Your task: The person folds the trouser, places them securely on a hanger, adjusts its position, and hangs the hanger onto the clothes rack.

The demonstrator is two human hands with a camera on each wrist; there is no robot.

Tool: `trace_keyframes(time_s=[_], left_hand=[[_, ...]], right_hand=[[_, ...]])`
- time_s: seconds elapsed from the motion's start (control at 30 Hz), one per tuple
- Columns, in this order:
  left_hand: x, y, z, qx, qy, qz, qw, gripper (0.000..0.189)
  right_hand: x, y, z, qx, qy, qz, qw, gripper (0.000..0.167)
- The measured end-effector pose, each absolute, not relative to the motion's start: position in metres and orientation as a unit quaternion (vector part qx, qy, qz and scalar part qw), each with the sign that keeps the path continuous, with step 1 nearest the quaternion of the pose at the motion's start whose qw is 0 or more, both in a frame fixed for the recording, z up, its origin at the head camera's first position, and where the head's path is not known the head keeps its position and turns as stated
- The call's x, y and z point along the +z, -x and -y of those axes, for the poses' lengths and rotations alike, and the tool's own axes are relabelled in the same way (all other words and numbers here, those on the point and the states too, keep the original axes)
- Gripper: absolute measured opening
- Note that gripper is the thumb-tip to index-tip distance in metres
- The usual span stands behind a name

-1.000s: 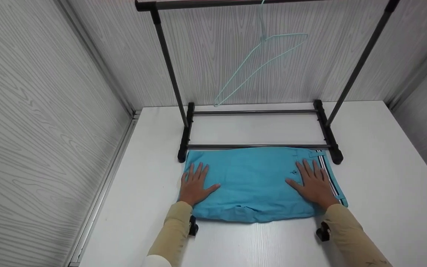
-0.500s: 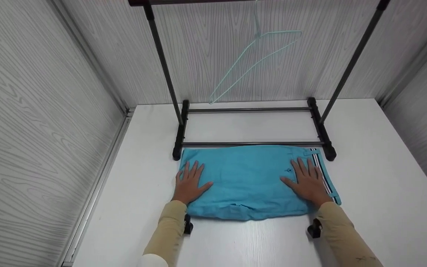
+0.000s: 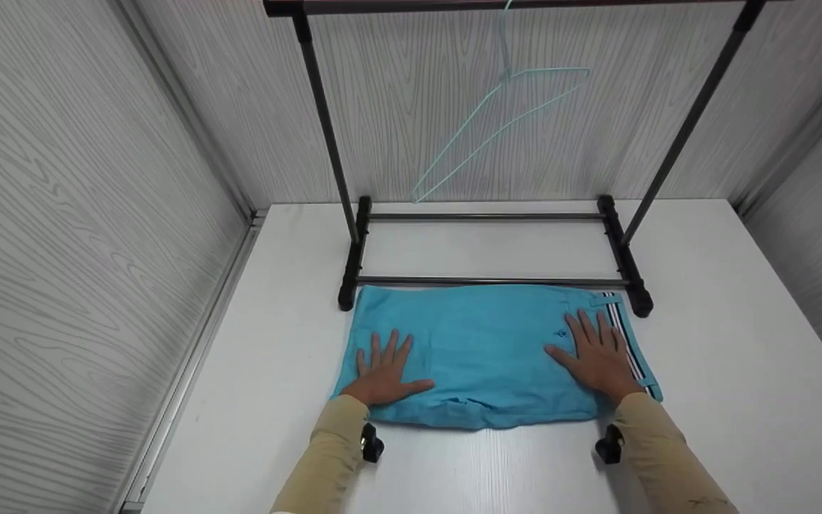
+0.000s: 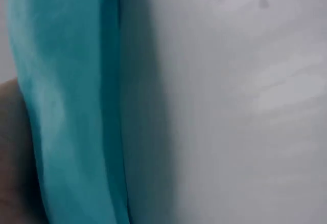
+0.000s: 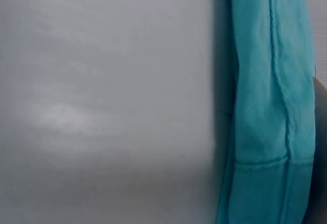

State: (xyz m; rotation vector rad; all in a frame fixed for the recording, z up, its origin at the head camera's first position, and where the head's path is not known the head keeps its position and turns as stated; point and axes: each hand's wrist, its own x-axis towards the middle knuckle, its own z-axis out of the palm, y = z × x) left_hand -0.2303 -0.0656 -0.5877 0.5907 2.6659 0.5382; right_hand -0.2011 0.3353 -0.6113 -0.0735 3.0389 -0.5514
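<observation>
A folded pair of turquoise pants (image 3: 486, 350) lies flat, its waistband at the right with belt loops, a button and a dark-and-white striped strip. My left hand (image 3: 386, 375) rests on the left part with fingers spread, a little inside the edge. On the right part, beside the striped waistband, my right hand (image 3: 600, 360) lies palm down with its fingers spread. In the left wrist view, the near rounded edge of the pants (image 4: 71, 101) runs beside the hand. The right wrist view shows a seam along the edge of the pants (image 5: 265, 106).
Right behind the pants stands a black garment rack (image 3: 496, 281), its lower bars close to the cloth. A thin mint-green hanger (image 3: 493, 139) hangs from its top bar. Everything rests on a white table (image 3: 254, 385), with grey wood-grain panels (image 3: 97, 214) at the left, back and right.
My left hand has slid inward and slightly nearer from the left edge of the pants. The right hand stays at the same place. The head view has shifted slightly.
</observation>
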Motion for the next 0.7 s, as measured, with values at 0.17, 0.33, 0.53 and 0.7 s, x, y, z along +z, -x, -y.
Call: trace_keyframes(time_s=[0.17,0.33,0.53,0.7], left_hand=[[-0.592,0.23,0.065,0.198,-0.231,-0.931,0.203,0.108],[-0.601,0.235,0.06,0.168,-0.237,-0.94,0.179,0.118],[-0.597,0.237,0.058,0.166,-0.228,-0.943,0.176,0.118],[-0.595,0.237,0.057,0.173,-0.227,-0.942,0.178,0.118]], right_hand=[[-0.609,0.195,-0.342,-0.18,0.019,-0.983,0.029,0.087],[-0.603,0.197,-0.345,-0.181,0.021,-0.983,0.019,0.087],[-0.599,0.201,-0.346,-0.173,0.025,-0.984,0.02,0.088],[-0.598,0.203,-0.347,-0.169,0.022,-0.985,0.017,0.088]])
